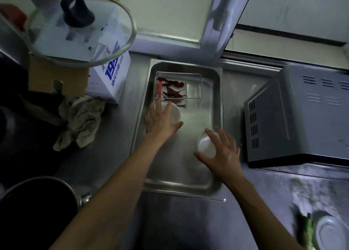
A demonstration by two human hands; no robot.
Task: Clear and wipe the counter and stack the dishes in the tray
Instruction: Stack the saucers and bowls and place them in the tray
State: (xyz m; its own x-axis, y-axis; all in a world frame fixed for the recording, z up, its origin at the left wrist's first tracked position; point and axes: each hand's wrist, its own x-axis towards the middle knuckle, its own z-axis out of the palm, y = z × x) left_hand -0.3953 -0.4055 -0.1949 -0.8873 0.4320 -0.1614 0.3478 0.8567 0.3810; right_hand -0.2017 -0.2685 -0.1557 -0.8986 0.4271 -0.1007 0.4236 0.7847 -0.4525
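Steel tray (217, 106) flat on counter (105, 166). Clear container (194, 87) of red chillies at far end; two white bowls (174, 113) (205, 145) inside, left and near-right.

white carton (111, 79) shows blue digits, seemingly "195", above small characters too blurred to read.

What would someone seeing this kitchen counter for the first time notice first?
Probably the two hands over the steel tray in the middle of the counter: the left hand grips a white bowl by the tray's left side, and the right hand holds a second white bowl near its right rim. Behind them in the tray sits a clear container of dried red chillies. A glass pot lid looms at upper left above a crumpled rag.
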